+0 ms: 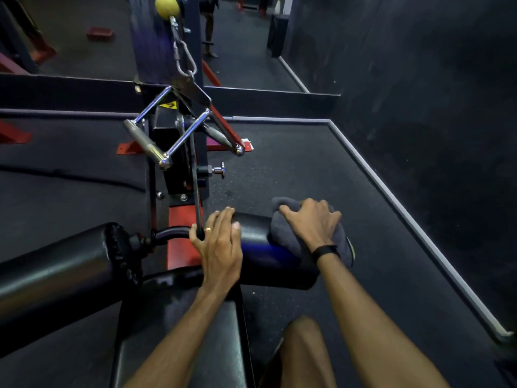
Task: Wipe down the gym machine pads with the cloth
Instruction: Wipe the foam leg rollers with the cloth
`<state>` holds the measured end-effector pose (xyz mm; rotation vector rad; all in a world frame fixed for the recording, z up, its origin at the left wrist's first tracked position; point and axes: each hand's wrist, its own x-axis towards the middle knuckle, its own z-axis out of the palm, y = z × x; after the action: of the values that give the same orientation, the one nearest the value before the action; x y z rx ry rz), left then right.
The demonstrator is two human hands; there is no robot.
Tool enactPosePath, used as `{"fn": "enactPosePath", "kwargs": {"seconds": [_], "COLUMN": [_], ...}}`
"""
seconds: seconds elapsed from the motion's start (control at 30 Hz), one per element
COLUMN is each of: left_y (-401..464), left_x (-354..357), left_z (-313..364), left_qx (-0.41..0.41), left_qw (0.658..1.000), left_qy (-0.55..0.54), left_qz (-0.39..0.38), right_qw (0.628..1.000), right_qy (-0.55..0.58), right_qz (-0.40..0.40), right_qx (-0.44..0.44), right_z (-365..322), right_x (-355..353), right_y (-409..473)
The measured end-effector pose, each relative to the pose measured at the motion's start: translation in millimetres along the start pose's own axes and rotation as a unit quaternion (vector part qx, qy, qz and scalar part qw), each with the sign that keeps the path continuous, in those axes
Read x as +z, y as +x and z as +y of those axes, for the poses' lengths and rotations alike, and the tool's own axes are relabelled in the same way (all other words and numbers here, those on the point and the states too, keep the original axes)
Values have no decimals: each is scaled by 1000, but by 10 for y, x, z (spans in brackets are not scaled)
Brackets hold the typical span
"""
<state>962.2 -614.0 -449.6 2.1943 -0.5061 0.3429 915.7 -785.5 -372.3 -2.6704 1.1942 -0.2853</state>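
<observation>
The right hand presses its curled fingers into a bunched grey cloth on the right end of the black padded roller; the left hand lies flat-fingered on its near left part (ring showing). Farther off hangs a chrome V-shaped cable handle.

- Dark rubber floor carried the machine; a grey edge strip ran along its far and right edges.
- Red base plate was bolted down mid-floor.
- Black rope lay toward the left edge.
</observation>
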Motion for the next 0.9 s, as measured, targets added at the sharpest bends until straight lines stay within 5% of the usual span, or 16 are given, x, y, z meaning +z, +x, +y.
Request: {"fn": "enactPosePath", "kwargs": {"seconds": [0.17, 0.33, 0.4, 0.5, 0.6, 0.7, 0.9], "left_y": [-222, -177, -30, 259, 333, 242, 110], "left_x": [-96, -314, -353, -292, -84, 23, -38], "left_z": [-103, -129, -82, 102, 209, 156, 68], "left_qx": [-23, -111, -126, -126, -103, -95, -53], "left_qw": [994, 944, 948, 987, 992, 992, 998], "left_qy": [-108, -293, -260, -85, 55, 59, 26], "left_qz": [11, 103, 131, 50, -54, -56, -33], "right_qw": [994, 967, 942, 920, 932, 959, 976], "right_qy": [-14, 55, 70, 77, 86, 118, 183], "right_qz": [50, 173, 214, 250, 268, 236, 28], "right_qx": [-99, -178, -248, -293, -228, -107, 118], "right_z": [-740, -762, -501, -26, 402, 570, 364], "right_x": [208, 393, 441, 465, 438, 318, 73], "right_y": [-335, -705, -786, -776, -711, -616, -102]}}
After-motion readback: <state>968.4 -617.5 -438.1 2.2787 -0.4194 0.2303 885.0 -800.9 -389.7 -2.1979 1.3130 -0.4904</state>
